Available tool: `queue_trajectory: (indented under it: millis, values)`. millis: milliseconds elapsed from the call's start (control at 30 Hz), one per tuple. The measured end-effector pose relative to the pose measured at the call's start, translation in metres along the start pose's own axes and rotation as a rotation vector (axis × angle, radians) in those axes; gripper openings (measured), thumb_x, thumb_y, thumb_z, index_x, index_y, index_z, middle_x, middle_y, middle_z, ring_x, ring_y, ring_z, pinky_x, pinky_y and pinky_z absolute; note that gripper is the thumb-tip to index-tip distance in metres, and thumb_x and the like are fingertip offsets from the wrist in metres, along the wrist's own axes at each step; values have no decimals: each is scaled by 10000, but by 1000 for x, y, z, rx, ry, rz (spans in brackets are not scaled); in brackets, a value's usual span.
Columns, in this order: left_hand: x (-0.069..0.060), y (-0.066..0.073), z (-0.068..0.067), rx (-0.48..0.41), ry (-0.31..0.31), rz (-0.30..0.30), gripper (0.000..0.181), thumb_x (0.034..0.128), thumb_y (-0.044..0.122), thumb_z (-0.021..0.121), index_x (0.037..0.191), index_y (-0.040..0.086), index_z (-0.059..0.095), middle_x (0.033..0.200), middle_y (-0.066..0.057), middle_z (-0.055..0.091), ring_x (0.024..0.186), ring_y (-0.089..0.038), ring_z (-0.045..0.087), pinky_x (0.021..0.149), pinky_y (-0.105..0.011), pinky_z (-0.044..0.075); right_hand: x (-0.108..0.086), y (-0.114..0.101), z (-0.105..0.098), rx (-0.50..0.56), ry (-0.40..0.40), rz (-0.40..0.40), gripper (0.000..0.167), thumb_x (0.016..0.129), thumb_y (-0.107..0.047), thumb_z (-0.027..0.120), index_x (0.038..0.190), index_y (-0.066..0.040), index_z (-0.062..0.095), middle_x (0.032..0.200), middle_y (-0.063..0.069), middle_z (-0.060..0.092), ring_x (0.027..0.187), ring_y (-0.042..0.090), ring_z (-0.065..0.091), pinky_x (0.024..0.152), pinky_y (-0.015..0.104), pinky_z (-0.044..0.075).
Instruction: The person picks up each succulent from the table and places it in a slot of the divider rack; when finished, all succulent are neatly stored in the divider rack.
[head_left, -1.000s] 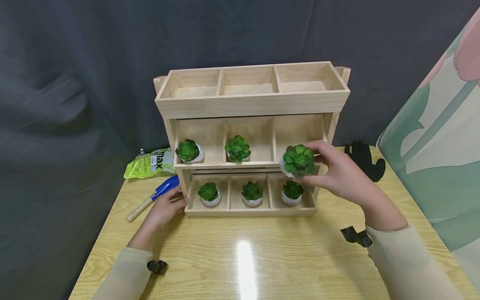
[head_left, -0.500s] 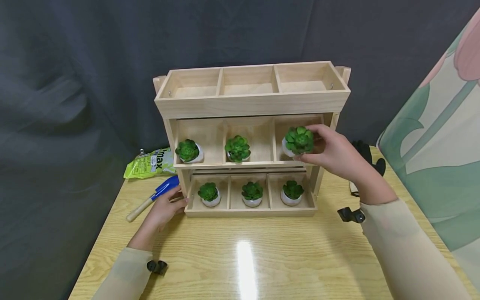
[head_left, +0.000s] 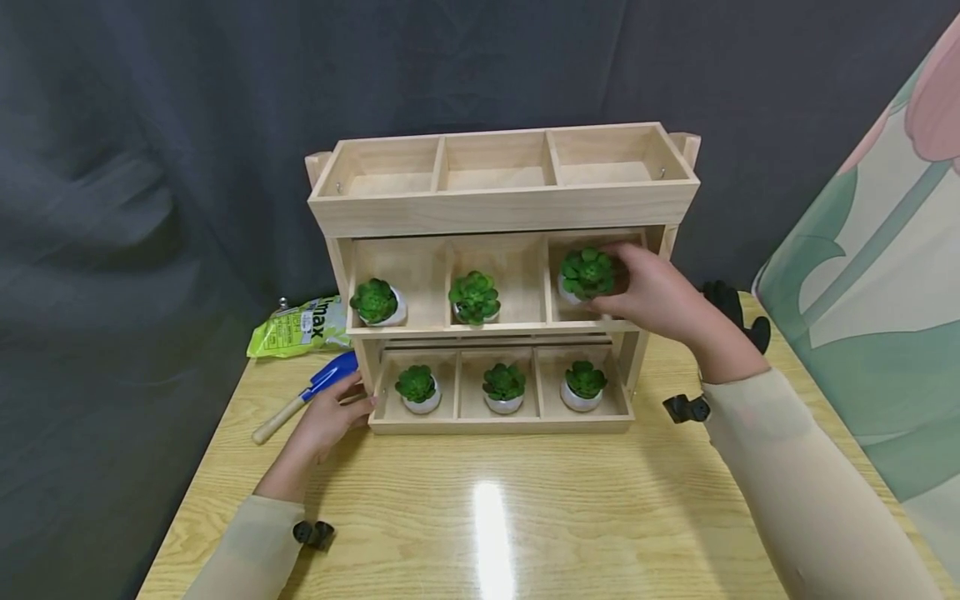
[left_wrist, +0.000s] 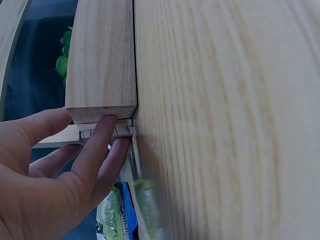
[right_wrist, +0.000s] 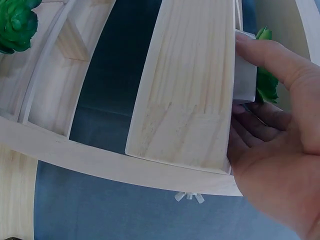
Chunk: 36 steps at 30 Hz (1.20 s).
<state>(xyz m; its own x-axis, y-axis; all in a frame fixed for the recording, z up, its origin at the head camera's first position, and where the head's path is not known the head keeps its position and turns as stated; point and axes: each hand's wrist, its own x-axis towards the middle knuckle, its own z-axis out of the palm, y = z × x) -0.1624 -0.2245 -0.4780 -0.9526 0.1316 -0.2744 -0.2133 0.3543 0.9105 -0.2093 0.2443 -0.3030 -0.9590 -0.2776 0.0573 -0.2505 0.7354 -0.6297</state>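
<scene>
In the head view my right hand [head_left: 651, 292] grips a small potted succulent [head_left: 587, 272] in a white pot, inside the middle tier's right compartment. The right wrist view shows its white pot [right_wrist: 245, 70] between thumb and fingers, partly behind a pale board. My left hand [head_left: 332, 417] touches the lower left corner of the wooden plant stand [head_left: 502, 214]; in the left wrist view its fingertips rest against the board's end. Two succulents, left [head_left: 378, 302] and centre [head_left: 475, 297], stand in the middle tier. Each bottom compartment holds one, including the right one [head_left: 584, 385].
Left of the stand, a blue-bladed trowel [head_left: 307, 396] and a green bag [head_left: 296, 327] lie on the wooden table [head_left: 420, 517]. Black gloves [head_left: 757, 329] lie partly behind my right forearm. The stand's top tier has three bare compartments. Dark cloth [head_left: 480, 67] hangs behind.
My right hand has carried the succulent up from in front of the stand, then slightly left and deeper into the middle tier's right compartment. My left hand has stayed in place.
</scene>
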Motion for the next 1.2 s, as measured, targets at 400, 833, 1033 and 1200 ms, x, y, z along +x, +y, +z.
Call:
queue_trajectory:
  millis: [400, 833, 1033, 1200]
  values:
    - [1, -1, 0, 23, 7, -2, 720, 1096, 134, 606, 1714, 101, 238, 1679, -333, 354, 1504, -526, 461, 1120, -522, 584, 9, -2, 4, -71, -27, 22, 754, 943, -205, 805, 1566, 8, 437, 1461, 263, 588, 1250, 428, 671, 1023, 595, 596]
    - [2, 0, -1, 18, 9, -11, 720, 1093, 151, 616, 1714, 118, 253, 1684, -304, 371, 1509, -500, 471, 1126, -513, 581, 7, -4, 3, -73, -63, -18, 735, 951, -138, 791, 1571, 17, 429, 1510, 283, 543, 1331, 491, 615, 1081, 646, 557]
    - [3, -1, -1, 23, 2, -4, 728, 1094, 152, 613, 1716, 112, 236, 1686, -317, 356, 1514, -518, 453, 1130, -533, 573, 4, -2, 3, -50, -77, -45, 713, 951, -97, 794, 1563, 18, 447, 1520, 277, 527, 1338, 502, 613, 1097, 637, 558]
    - [2, -1, -2, 33, 1, -4, 725, 1100, 161, 603, 1717, 105, 227, 1687, -326, 346, 1518, -531, 440, 1133, -549, 568, 1, 0, 3, -33, -96, -62, 685, 968, -103, 779, 1557, 29, 453, 1511, 275, 533, 1344, 497, 617, 1107, 630, 558]
